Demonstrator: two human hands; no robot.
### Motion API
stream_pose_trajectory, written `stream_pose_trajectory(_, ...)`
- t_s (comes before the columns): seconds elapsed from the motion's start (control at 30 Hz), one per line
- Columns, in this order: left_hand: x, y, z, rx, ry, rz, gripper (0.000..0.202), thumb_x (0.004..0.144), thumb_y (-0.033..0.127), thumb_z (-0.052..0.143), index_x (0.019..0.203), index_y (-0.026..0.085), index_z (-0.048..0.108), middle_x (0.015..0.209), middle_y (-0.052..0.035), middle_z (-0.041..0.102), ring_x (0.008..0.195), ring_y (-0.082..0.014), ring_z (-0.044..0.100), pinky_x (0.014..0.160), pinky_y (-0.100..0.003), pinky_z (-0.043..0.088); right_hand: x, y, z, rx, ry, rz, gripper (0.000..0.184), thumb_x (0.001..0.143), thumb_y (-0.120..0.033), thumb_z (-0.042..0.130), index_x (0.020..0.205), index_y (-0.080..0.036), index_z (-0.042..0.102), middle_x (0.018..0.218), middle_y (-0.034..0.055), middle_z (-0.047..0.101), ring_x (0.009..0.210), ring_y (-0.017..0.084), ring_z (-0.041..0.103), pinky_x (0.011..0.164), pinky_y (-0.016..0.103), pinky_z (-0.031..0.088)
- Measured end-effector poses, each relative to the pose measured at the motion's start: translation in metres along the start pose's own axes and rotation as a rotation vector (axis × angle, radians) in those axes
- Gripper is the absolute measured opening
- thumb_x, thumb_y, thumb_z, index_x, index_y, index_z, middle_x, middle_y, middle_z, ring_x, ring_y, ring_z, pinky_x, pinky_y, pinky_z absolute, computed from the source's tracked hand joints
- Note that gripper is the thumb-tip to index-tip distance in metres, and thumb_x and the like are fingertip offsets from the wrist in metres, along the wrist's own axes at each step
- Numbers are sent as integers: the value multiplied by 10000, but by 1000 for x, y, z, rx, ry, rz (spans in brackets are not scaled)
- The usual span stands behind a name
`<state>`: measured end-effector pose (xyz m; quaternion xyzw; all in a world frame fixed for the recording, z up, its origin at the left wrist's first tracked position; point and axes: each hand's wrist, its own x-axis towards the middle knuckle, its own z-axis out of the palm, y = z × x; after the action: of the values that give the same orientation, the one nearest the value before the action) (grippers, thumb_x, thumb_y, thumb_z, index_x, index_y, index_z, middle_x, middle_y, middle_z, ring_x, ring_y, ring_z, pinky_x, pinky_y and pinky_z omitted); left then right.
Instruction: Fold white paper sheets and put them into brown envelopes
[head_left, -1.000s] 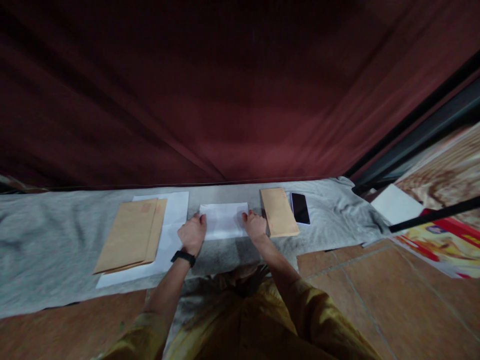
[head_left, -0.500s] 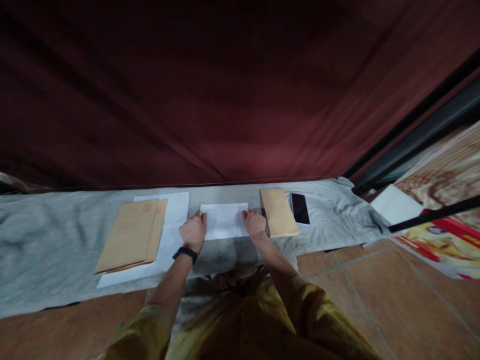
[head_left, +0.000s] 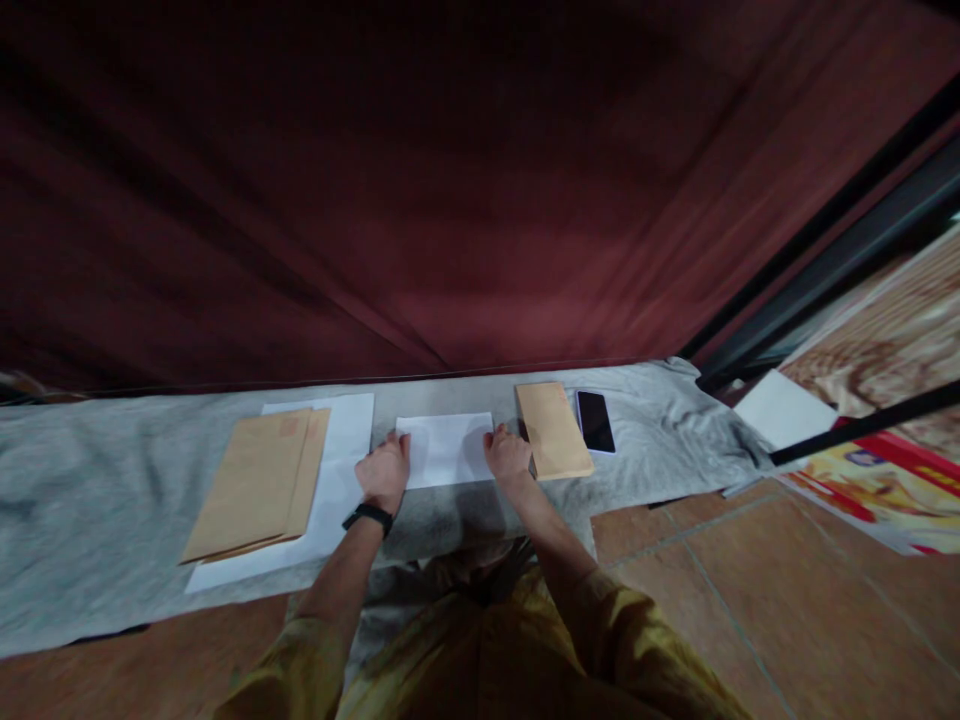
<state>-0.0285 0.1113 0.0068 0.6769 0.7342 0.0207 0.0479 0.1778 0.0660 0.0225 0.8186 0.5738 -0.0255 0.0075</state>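
Note:
A folded sheet of white paper (head_left: 444,452) lies in front of me on a grey cloth. My left hand (head_left: 384,470), with a black band at the wrist, is closed on the paper's left edge. At the right edge my right hand (head_left: 508,452) pinches the paper, fingers curled. Just right of that hand rests a stack of brown envelopes (head_left: 553,430). Left of my left hand, larger brown envelopes (head_left: 251,485) overlap each other on top of white sheets (head_left: 346,470).
A phone (head_left: 596,422) with a dark screen lies beyond the right envelopes. The grey cloth (head_left: 90,520) covers the long, narrow surface. Behind it hangs a dark red curtain (head_left: 450,230). A dark metal frame (head_left: 825,260) and a colourful printed box (head_left: 885,480) are at right.
The whole view has shifted slightly, so everything on the cloth sits a little lower and further left. Both hands keep their places at the paper's edges.

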Motion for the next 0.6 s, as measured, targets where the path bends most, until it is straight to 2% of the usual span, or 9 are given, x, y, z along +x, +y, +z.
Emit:
stream_pose_trajectory(0.1, 1, 0, 0, 0, -6, 8, 529, 1028, 448, 258, 1157, 122, 654, 915, -213, 759, 903, -328, 745, 746, -388, 507, -16, -3, -3, 78, 67, -53, 428, 1056, -329, 404, 1345, -69, 584, 1144, 239, 717, 1034, 282, 714, 920, 412, 528)
stream_pose_trajectory(0.23, 2, -1, -1, 3, -12, 15, 515, 1029, 442, 263, 1168, 125, 645, 926, -208, 761, 895, -322, 746, 752, -387, 507, -37, -15, 12, 227, 138, -379, 444, 1060, -378, 426, 1423, -154, 552, 1437, 170, 591, 1318, 271, 552, 1137, 431, 379)
stream_pose_trajectory(0.3, 2, -1, -1, 5, -14, 19, 520, 1031, 445, 257, 1166, 129, 648, 927, -206, 762, 891, -317, 747, 756, -384, 506, -43, -21, 26, 277, 150, -474, 469, 1062, -399, 432, 1484, -208, 506, 1560, 108, 485, 1431, 262, 438, 1195, 442, 310)
stream_pose_trajectory(0.47, 3, -1, 0, 9, -17, 14, 544, 1031, 463, 242, 1169, 138, 655, 914, -205, 761, 894, -322, 744, 762, -394, 505, -47, -23, 54, 298, 169, -454, 504, 1067, -441, 415, 1524, -234, 468, 1622, 82, 396, 1475, 279, 386, 1225, 475, 262)
stream_pose_trajectory(0.6, 4, 0, 0, 2, -21, 5, 545, 1030, 479, 248, 1172, 150, 659, 922, -201, 762, 908, -333, 743, 766, -403, 502, -48, -22, 58, 291, 186, -441, 513, 1065, -446, 421, 1535, -243, 454, 1634, 78, 369, 1483, 282, 379, 1234, 477, 247)
